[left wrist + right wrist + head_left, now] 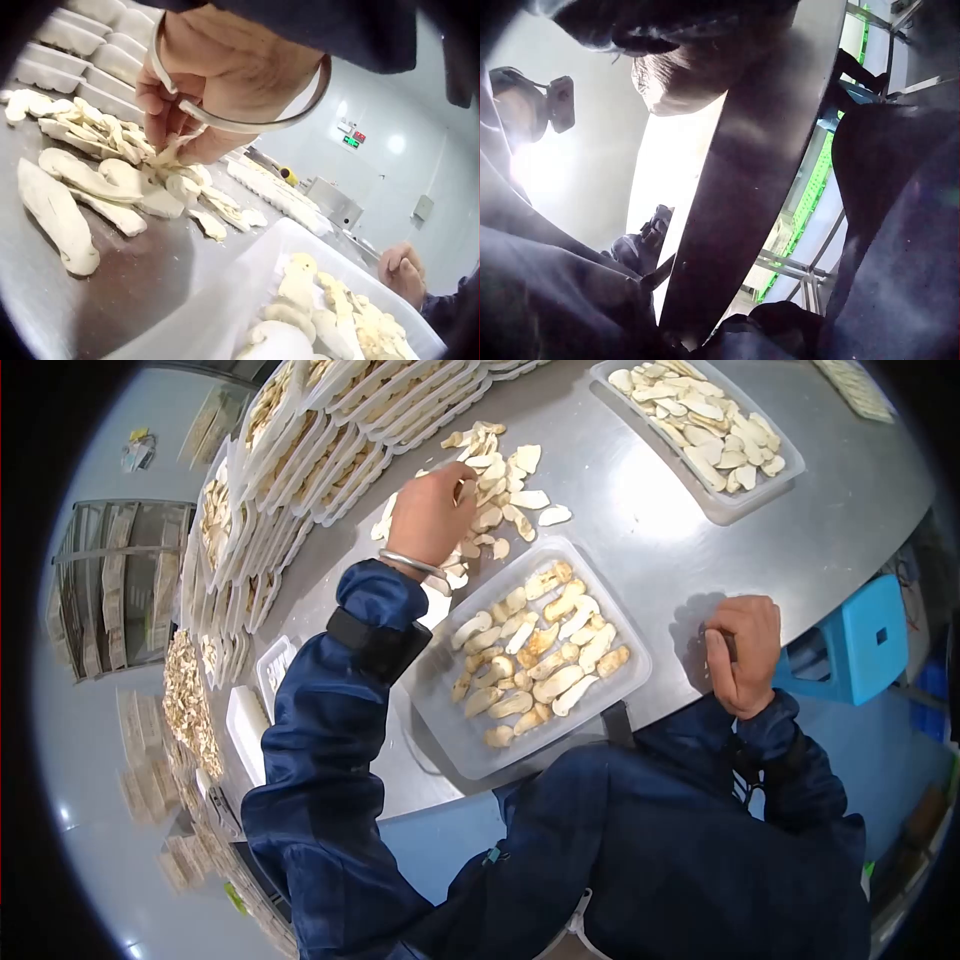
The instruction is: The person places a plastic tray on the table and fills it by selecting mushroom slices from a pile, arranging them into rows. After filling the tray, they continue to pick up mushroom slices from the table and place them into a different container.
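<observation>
My left hand (430, 515), with a metal bracelet at the wrist, reaches into a loose pile of pale mushroom slices (495, 485) on the metal table. In the left wrist view, the fingers of my left hand (217, 90) pinch a slice (174, 150) at the pile. Nearer my body lies a translucent tray (640, 670) with browned slices (550, 690) laid in rough rows. My right hand (745, 655) rests at the table's edge, fingers loosely curled, with nothing visible in it. The right wrist view shows only part of my right hand (682, 82).
Stacked trays of slices (330, 450) stand at the upper left. Another filled tray (790, 465) sits at the upper right of the table. Beyond the table's right edge is a blue stool (865, 640). A white container (245, 725) lies at the left edge.
</observation>
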{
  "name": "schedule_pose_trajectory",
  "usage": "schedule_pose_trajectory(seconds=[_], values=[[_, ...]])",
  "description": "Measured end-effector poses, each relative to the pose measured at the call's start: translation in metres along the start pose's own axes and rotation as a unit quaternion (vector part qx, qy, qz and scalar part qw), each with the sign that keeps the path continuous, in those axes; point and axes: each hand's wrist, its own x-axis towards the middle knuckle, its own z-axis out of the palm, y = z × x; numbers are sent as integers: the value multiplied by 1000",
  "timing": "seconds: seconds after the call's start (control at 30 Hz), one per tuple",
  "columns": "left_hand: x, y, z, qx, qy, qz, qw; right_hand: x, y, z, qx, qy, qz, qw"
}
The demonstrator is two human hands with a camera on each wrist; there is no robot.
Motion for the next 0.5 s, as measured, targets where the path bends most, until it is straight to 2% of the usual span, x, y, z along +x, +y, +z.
schedule_pose_trajectory(seconds=[0.17,0.23,0.3,0.37,0.4,0.5], values=[[-21,-18,-37,-165,-15,-68,984,1,-2,1,-23,-22,-6,999],[-46,-16,-56,-192,-16,-57,980,2,-2,1,-17,-25,-15,999],[-77,7,-80,-168,-63,-101,979,1,-2,4,-22,-29,-25,999],[-112,21,-85,-260,-116,-141,948,0,-3,5,-25,-37,-33,998],[-126,26,-86,-214,-137,-141,957,-1,-3,6,-27,-40,-33,998],[-159,32,-80,-208,-158,-173,950,-3,3,9,-35,-45,-44,997]])
